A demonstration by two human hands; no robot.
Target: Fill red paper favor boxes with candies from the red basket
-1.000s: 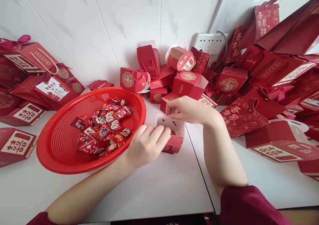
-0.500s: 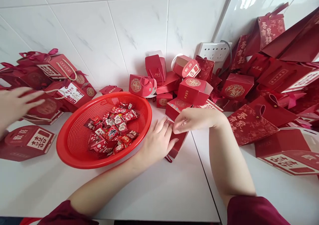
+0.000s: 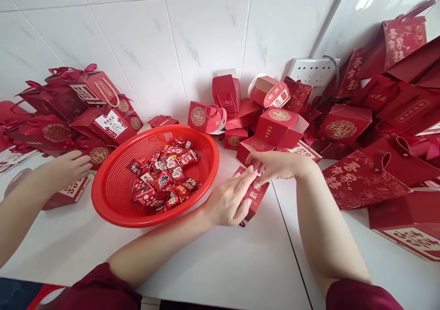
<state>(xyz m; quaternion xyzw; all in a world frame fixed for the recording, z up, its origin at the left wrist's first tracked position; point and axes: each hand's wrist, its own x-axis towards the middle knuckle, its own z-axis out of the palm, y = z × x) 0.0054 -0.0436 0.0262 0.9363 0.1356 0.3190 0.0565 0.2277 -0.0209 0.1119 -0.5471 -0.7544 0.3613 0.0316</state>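
A small dark red candy box (image 3: 258, 199) with pale characters on its side stands on the table in front of me, a bit of red cord at its foot. My left hand (image 3: 229, 201) lies against its top and near side, fingers stretched over it and the thumb at the side. Over the box's top edge, my right hand (image 3: 277, 167) bends down with curled fingers, meeting the left fingertips. What its fingertips grip is partly hidden. Left of my hands sits a red plastic basket (image 3: 103, 204) with several wrapped candies (image 3: 165, 179) in it.
Another person's hand (image 3: 65, 170) reaches in from the left, above a red box (image 3: 68, 198). Ribboned boxes (image 3: 55, 131) are heaped behind it. More boxes (image 3: 282, 127) lie against the tiled wall, and a large pile (image 3: 367, 177) fills the right. A socket strip (image 3: 312, 72) is on the wall.
The view has shifted left. My left hand has turned, fingers now straighter across the box top, exposing its printed side. The other person's hand has moved lower, over the box at left.
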